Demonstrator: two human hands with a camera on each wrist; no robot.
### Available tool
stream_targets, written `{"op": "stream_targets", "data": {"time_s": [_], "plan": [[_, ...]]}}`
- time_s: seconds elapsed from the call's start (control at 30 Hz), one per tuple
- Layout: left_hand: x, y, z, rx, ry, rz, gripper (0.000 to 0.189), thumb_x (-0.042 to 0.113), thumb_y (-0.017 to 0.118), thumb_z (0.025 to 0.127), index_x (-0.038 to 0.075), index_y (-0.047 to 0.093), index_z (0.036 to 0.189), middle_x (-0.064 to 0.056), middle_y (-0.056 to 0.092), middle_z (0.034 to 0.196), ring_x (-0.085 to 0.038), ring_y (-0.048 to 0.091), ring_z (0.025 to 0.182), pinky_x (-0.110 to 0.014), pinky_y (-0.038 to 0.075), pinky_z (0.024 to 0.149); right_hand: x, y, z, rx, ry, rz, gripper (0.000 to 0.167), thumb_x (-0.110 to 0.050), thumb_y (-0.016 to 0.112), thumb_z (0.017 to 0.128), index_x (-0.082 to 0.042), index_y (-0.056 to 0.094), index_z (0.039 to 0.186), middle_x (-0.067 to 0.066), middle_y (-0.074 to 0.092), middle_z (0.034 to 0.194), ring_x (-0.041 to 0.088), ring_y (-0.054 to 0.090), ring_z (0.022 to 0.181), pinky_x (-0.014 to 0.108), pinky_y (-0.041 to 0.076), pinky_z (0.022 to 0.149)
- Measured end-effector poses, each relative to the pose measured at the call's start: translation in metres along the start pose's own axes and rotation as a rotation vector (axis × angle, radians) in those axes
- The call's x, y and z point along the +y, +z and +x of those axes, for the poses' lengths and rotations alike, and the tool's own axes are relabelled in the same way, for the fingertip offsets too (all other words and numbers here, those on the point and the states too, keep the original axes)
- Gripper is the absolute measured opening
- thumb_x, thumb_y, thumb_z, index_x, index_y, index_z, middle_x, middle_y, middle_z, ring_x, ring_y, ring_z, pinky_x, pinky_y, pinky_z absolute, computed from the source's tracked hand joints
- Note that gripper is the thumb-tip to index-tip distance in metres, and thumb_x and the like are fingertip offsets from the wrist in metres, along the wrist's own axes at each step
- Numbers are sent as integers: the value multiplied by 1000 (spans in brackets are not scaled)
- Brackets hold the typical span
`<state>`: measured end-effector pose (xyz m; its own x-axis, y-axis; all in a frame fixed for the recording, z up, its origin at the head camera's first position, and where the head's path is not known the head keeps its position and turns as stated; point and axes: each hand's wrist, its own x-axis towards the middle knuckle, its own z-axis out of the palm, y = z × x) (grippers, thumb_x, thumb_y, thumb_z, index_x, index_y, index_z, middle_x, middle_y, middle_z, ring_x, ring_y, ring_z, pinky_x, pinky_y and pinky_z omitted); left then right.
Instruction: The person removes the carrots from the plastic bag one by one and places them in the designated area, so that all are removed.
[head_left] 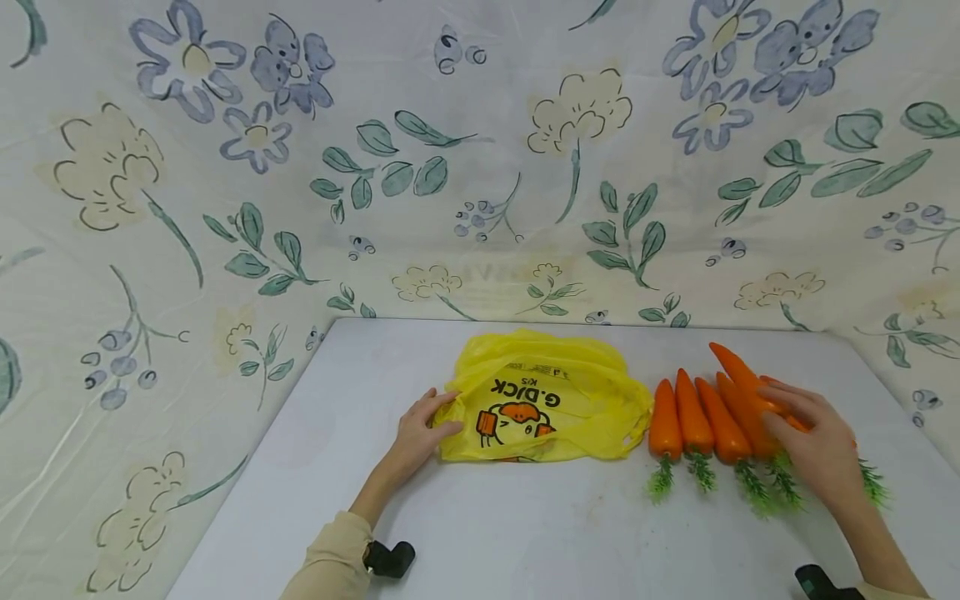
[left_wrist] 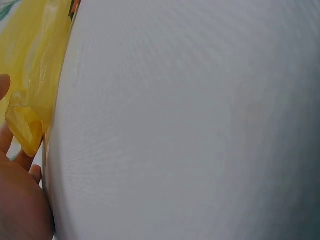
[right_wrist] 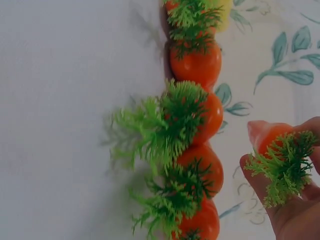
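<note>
A yellow plastic bag point(head_left: 585, 417) lies flattened on the table, with a cartoon and lettering printed on it. My left hand point(head_left: 420, 429) holds its left edge, and in the left wrist view a fold of the bag point(left_wrist: 25, 127) sits between thumb and fingers. To the right of the bag, several orange carrots point(head_left: 695, 417) with green tops lie side by side, tips pointing away. My right hand point(head_left: 817, 442) is over the right end of this row. In the right wrist view it grips one carrot point(right_wrist: 275, 137) raised off the row, its leafy top toward the camera.
The white table point(head_left: 525, 525) ends at the back against a flower-printed cloth point(head_left: 487, 167), which also hangs along both sides. Black wrist devices point(head_left: 390, 558) sit on the forearms near the table's front.
</note>
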<state>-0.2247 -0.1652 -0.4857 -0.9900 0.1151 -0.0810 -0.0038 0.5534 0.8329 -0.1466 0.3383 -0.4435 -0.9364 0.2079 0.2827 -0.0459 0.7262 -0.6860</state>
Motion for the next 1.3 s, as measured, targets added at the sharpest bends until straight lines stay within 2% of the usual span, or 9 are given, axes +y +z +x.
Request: {"op": "stream_targets", "data": {"time_s": [0.13, 0.27, 0.4, 0.5, 0.57, 0.87, 0.97, 1.13, 1.3], "plan": [[-1, 0, 0, -1, -2, -3, 61, 33, 65, 87, 15, 53, 144, -17, 21, 163, -42, 11, 150, -70, 6, 114, 4, -6, 0, 0, 19, -30, 39, -26, 56, 100, -1, 62, 129, 22, 49, 139, 40, 45, 120, 0, 30, 73], [-2, 0, 0, -3, -2, -12, 61, 32, 65, 87, 15, 53, 144, -16, 21, 163, -41, 11, 150, -69, 5, 115, 12, -16, 2, 25, 39, -46, 38, -26, 57, 100, -1, 63, 128, 21, 48, 136, 14, 47, 110, -2, 32, 70], [-2, 1, 1, -7, -6, -13, 60, 32, 66, 88, 16, 52, 144, -16, 20, 163, -41, 11, 150, -70, 5, 114, 18, -23, 4, 51, 100, -73, 39, -24, 54, 101, 0, 61, 132, 23, 46, 140, 22, 48, 113, 0, 35, 74], [-2, 1, 1, -9, -9, -10, 60, 32, 66, 88, 17, 52, 145, -16, 20, 163, -41, 10, 150, -70, 5, 114, 23, -27, 6, 67, 151, -96, 40, -18, 50, 101, 3, 57, 134, 26, 43, 144, 44, 42, 121, 20, 43, 96], [-2, 1, 1, -8, -7, -8, 60, 32, 66, 88, 17, 52, 145, -16, 20, 163, -41, 11, 150, -70, 5, 114, 26, -30, 6, 79, 181, -113, 40, -15, 48, 102, 5, 55, 136, 27, 41, 146, 46, 40, 124, 41, 41, 107], [-3, 1, 1, -3, -6, -2, 60, 32, 66, 88, 17, 52, 144, -16, 20, 163, -41, 11, 150, -69, 6, 115, 41, -50, 11, 58, 295, -146, 45, -12, 43, 102, 10, 46, 140, 33, 31, 149, 52, 31, 128, 67, 37, 101], [-3, 2, 2, -3, -8, -4, 60, 32, 66, 88, 17, 52, 144, -15, 20, 163, -40, 11, 150, -69, 6, 115, 48, -56, 12, 21, 311, -179, 46, -15, 42, 103, 11, 44, 141, 34, 28, 150, 53, 30, 127, 65, 42, 94], [-2, 1, 1, -6, -15, -1, 60, 33, 65, 88, 18, 52, 145, -15, 20, 164, -40, 11, 151, -69, 5, 115, 59, -62, 9, 17, 293, -182, 44, -13, 43, 103, 13, 46, 138, 35, 28, 149, 54, 32, 126, 35, 39, 74], [-1, 0, 0, -9, -22, -1, 61, 34, 65, 88, 17, 52, 145, -15, 20, 164, -40, 10, 151, -69, 5, 115, 70, -61, 8, 34, 297, -162, 43, -9, 42, 102, 14, 45, 138, 37, 29, 147, 57, 31, 127, 56, 44, 90]]}}
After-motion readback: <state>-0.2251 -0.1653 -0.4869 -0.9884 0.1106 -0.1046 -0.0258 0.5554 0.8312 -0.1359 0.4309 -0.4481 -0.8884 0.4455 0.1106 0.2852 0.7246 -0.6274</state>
